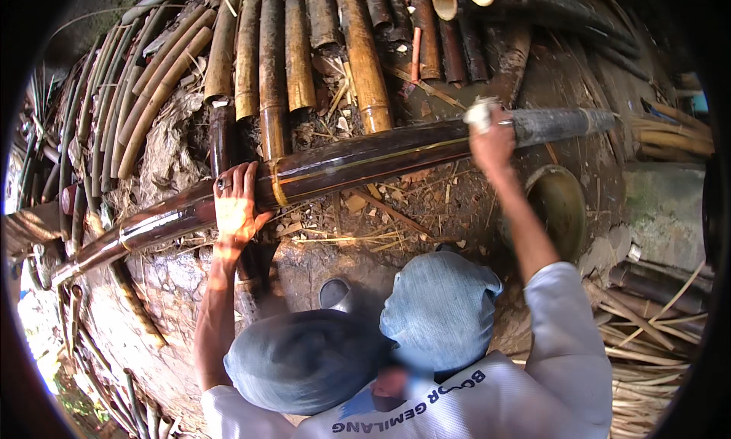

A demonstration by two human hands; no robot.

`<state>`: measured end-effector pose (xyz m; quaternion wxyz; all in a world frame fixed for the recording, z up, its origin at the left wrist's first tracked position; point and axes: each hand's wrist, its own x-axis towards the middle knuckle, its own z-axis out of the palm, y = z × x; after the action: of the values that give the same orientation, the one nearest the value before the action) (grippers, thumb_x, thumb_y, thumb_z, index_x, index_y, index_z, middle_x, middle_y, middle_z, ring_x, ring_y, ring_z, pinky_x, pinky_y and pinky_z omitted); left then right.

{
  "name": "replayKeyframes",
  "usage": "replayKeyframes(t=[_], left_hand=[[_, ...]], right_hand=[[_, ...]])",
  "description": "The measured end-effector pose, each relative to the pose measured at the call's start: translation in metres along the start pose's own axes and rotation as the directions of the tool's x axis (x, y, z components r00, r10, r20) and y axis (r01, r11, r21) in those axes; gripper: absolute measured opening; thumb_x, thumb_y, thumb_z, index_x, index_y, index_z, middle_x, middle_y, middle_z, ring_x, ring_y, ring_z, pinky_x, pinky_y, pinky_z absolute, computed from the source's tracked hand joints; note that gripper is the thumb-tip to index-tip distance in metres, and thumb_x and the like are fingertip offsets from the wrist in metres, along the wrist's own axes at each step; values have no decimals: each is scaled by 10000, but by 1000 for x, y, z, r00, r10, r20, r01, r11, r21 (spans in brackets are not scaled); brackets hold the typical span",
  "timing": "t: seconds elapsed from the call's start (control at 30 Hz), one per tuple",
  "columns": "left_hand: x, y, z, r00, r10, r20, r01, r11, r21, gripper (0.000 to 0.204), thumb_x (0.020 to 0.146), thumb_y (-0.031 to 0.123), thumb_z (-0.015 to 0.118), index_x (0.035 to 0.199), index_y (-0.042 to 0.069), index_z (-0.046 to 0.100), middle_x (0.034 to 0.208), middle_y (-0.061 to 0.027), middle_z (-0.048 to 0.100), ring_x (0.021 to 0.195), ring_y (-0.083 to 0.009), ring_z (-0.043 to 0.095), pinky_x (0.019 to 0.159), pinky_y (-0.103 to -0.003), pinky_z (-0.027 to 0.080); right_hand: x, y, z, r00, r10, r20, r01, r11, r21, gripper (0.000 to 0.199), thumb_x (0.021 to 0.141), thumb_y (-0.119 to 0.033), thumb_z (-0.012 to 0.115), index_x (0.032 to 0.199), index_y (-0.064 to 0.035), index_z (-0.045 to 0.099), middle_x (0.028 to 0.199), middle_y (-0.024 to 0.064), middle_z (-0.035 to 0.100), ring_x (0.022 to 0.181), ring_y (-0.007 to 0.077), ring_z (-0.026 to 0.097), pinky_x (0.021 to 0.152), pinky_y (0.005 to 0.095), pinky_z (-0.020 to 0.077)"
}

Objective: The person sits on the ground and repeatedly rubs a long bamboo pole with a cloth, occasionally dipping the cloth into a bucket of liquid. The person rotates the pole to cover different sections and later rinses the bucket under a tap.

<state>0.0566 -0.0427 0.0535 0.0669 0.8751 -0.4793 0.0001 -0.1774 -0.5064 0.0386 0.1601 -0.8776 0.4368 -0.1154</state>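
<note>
A long, thick bamboo pole (365,165) lies across in front of my knees. Most of its length is dark brown and glossy, while the right end is grey and dull. Near the middle, a yellowish ring marks a joint. My left hand (237,203) grips the pole left of that joint, fingers over the top and thumb apart on the near side. At the border of the dark and grey parts, my right hand (493,138) presses a white wad, perhaps cloth (481,111), against the pole; its fingers are closed around the wad.
Several bamboo lengths (272,66) lie side by side beyond the pole. A round basin (558,210) stands by my right forearm. Bundled thin strips (647,370) are at the lower right, a concrete block (666,218) above them. Chips and shavings (358,203) litter the ground.
</note>
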Motion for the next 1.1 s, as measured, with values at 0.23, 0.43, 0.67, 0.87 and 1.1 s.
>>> replayKeyframes(t=[0.23, 0.43, 0.67, 0.87, 1.1], left_hand=[[14, 0, -11, 993, -43, 107, 46, 999, -22, 1134, 561, 346, 914, 1522, 67, 380, 1402, -142, 519, 1300, -351, 508, 1085, -484, 416], [13, -15, -16, 991, -46, 123, 40, 998, 50, 1186, 517, 387, 945, 1510, 72, 380, 1322, -134, 531, 1250, -352, 519, 1040, -478, 430], [1, -8, -7, 997, -49, 65, 46, 998, 37, 1123, 523, 375, 896, 1487, 64, 410, 1336, -157, 525, 1246, -385, 510, 1040, -517, 410], [-3, 5, -17, 992, -100, 79, 101, 995, -1, 1113, 537, 248, 927, 1496, 36, 404, 1410, -177, 489, 1326, -371, 446, 1158, -495, 333], [-11, 28, 2, 988, -150, -45, 154, 983, 105, 1086, 631, 201, 871, 1554, 38, 322, 1519, -205, 396, 1437, -384, 342, 1240, -525, 216]], right_hand=[[-125, -214, 120, 542, -827, -151, 824, 488, 288, 688, 867, -228, 674, 1524, -231, 471, 1452, 178, 564, 919, 255, 702, 803, 404, 571], [-10, -19, 0, 964, -235, 120, 254, 951, -175, 515, 913, -305, 683, 1386, -153, 548, 1226, 179, 642, 1059, 333, 682, 898, 506, 553], [-105, -200, 102, 654, -701, 285, 652, 713, 259, 592, 875, -307, 712, 1398, -92, 532, 1211, 206, 667, 952, 315, 700, 837, 528, 560], [-91, -117, 100, 651, -758, 41, 721, 635, 279, 665, 805, -272, 818, 1413, -201, 558, 1341, 124, 640, 900, 253, 706, 724, 359, 587], [-18, -50, 14, 952, -149, 268, 202, 962, -182, 441, 959, -460, 628, 1223, -110, 671, 855, 176, 689, 783, 319, 694, 676, 480, 576]])
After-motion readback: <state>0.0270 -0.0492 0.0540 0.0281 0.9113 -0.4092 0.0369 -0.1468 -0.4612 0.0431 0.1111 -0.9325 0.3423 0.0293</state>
